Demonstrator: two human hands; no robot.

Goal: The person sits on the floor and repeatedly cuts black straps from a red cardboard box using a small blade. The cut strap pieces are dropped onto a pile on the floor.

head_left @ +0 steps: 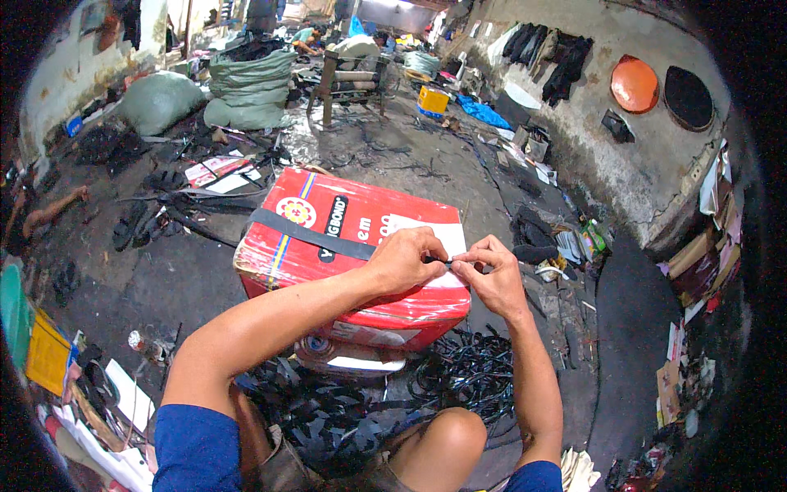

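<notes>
The red box [410, 201] looks like cardboard under clear, glossy, creased plastic film, while the dark grey strip [307, 234] running in from the left edge of its top is matt and smooth, like rubber, and the white patch [449, 234] by the right edge looks like paper. On the rough, matt, concrete-like floor [197, 279], black loops [471, 369] below the box's near right corner shine like plastic; toward the far left edge, a green sack [252, 86] looks like dull woven plastic.

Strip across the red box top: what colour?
Dark grey strip, best seen in head view.
</notes>
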